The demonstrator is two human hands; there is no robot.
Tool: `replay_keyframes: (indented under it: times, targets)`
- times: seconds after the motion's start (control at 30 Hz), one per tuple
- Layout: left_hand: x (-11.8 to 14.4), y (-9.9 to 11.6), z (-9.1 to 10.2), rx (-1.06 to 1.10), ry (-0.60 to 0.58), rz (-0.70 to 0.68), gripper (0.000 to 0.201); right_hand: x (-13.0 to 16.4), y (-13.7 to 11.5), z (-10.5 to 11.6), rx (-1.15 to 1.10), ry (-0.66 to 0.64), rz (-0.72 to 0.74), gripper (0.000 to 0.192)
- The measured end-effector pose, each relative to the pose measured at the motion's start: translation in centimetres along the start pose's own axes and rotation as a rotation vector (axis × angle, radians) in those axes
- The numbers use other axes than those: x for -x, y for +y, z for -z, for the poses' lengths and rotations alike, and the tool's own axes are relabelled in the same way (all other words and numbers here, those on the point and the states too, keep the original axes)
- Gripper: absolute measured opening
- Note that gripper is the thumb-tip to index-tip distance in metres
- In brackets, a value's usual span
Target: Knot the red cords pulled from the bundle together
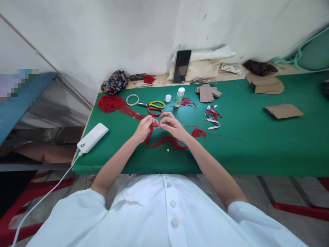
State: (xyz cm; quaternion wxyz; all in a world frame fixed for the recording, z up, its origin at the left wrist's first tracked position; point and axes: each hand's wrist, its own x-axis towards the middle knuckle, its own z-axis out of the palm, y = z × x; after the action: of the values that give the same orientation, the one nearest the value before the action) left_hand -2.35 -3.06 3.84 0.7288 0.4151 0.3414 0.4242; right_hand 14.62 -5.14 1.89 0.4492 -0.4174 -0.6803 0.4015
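My left hand (144, 130) is closed round a bundle of red thread (153, 137), pinching it between thumb and fingers. From there a loose mass of red threads (111, 103) spreads to the upper left, and a thicker strand curves down and right under my right wrist. My right hand (174, 127) meets the left fingertips, its thumb and fingers curled together; anything between them is too small to make out. Just beyond my hands lie scissors (154, 105) with one yellow and one red handle, beside a clear ring (132, 100).
A glue stick (179, 97) stands uncapped near its white cap (168, 98). Around it are red thread scraps (189, 102), cardboard pieces (207, 93) and a phone (182, 67) leaning at the wall. A white power bank (93, 138) with a cable lies at the table's left edge.
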Motion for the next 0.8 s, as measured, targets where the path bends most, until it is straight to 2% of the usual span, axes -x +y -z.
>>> replay_keyframes:
  times: [0.13, 0.27, 0.57, 0.8]
  targets:
    - [-0.1, -1.1, -0.3, 0.007, 0.003, -0.015, 0.024, 0.1, -0.1, -0.4, 0.016, 0.031, 0.062, 0.032]
    - [0.0, -1.9, -0.8, 0.019, 0.030, 0.070, 0.018, 0.1, 0.0, -0.9, 0.004, 0.014, 0.074, 0.032]
    - [0.4, -1.4, -0.7, -0.023, -0.092, 0.137, 0.033, 0.1, -0.2, -1.2, 0.043, 0.073, 0.091, 0.029]
    - [0.3, -1.5, -0.5, -0.070, -0.133, 0.090, 0.036, 0.4, -0.5, -1.4, 0.214, 0.149, 0.224, 0.024]
